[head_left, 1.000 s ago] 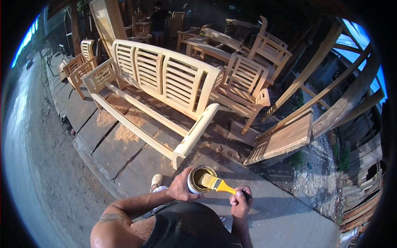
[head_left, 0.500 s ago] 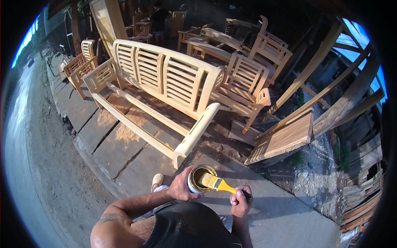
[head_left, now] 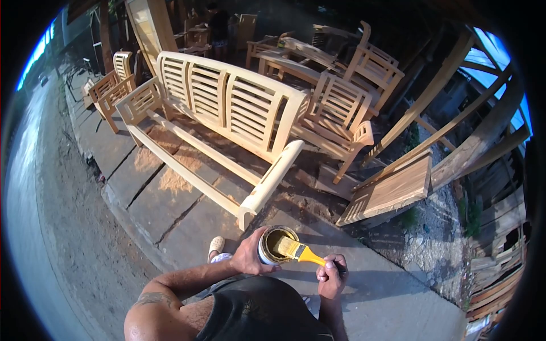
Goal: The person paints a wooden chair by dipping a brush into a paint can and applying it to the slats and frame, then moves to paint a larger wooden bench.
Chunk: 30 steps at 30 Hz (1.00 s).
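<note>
My left hand (head_left: pixel 249 254) is wrapped round the side of a small can (head_left: pixel 264 250), held in front of my body with its mouth facing up toward me. Brownish residue coats the can's inner wall. In my right hand (head_left: pixel 331 277) is a paintbrush (head_left: pixel 310 256) with a yellow handle, gripped near the handle's end. Its pale bristles reach into the can's mouth, and the metal band lies over the rim. Just beyond the can stands an unfinished wooden bench frame (head_left: pixel 261 193) with a slatted back and an open seat.
A wooden armchair (head_left: pixel 341 108) stands behind the bench, and a wooden panel (head_left: pixel 389 190) leans at the right. Sawdust (head_left: pixel 179 176) lies under the bench on the concrete. A road (head_left: pixel 28 216) runs along the left. Another person (head_left: pixel 218 25) stands in the shaded back.
The view has shifted very slightly. Both hands, the can and the paintbrush keep nearly the same position.
</note>
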Available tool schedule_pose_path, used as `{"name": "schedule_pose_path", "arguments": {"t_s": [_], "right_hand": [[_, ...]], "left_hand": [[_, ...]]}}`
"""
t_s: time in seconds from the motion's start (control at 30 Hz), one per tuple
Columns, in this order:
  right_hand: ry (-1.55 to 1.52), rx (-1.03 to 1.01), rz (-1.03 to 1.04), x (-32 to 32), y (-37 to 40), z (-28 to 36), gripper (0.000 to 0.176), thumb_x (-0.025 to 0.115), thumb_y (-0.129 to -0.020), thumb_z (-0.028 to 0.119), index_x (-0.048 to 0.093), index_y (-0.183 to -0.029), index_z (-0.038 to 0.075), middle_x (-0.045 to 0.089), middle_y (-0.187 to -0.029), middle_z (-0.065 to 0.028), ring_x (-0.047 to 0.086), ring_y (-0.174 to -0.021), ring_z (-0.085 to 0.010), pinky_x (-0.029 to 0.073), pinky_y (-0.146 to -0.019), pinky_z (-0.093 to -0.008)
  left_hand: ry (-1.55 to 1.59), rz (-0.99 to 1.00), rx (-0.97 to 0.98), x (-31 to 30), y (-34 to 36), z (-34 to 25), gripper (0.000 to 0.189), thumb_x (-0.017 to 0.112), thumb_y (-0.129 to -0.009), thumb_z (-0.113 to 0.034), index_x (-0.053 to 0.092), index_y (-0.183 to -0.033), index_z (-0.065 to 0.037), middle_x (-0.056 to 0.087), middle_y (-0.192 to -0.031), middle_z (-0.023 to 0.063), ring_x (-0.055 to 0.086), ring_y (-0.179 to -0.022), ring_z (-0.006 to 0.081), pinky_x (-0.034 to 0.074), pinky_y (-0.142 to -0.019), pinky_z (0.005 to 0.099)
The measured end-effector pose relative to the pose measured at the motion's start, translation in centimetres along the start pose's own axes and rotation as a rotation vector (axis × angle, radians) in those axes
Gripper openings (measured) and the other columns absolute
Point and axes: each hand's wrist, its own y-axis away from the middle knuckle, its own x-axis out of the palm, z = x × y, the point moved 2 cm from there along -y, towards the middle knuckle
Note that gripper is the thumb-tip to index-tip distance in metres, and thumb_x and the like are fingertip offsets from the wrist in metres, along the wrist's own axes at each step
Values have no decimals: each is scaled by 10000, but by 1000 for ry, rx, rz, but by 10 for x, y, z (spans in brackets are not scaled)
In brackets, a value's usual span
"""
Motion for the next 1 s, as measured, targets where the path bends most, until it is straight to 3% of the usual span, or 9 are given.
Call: {"name": "schedule_pose_path", "arguments": {"t_s": [0.23,0.43,0.57,0.8,1.0], "right_hand": [[113,21,45,11,-12,6,112,653,-975,126,611,-1032,39,521,-689,-3,443,-547,-70,381,-517,-242],[118,26,167,43,-39,4,168,694,-1008,171,614,-1040,27,564,-729,-1,500,-595,-51,365,-523,-212],[178,36,277,71,-64,0,203,681,-991,194,607,-1074,24,545,-702,2,450,-573,-48,359,-532,-210],[214,24,474,152,-114,-15,233,698,-1008,223,619,-1105,26,586,-734,9,492,-613,-40,346,-538,-213],[400,-69,687,265,-149,-46,253,689,-985,251,625,-1068,21,564,-705,10,481,-591,-45,329,-532,-201]], "left_hand": [[-1,-39,-18,-6,1,0,1170,1018,-624,-344,379,-1520,53,643,-1392,248,654,-1304,364,509,-1125,438],[-22,-106,-100,-32,6,5,1178,1014,-625,-361,376,-1520,63,635,-1401,251,641,-1319,366,504,-1127,439],[-43,-187,-116,-54,16,20,1207,1023,-617,-368,363,-1531,64,611,-1435,252,615,-1355,365,484,-1152,443],[-80,-353,-146,-124,22,42,1217,1026,-633,-338,325,-1552,43,607,-1438,243,615,-1353,369,496,-1144,458],[-118,-499,-222,-211,35,72,1190,1012,-632,-352,355,-1547,30,613,-1428,229,625,-1340,362,504,-1135,451]]}}
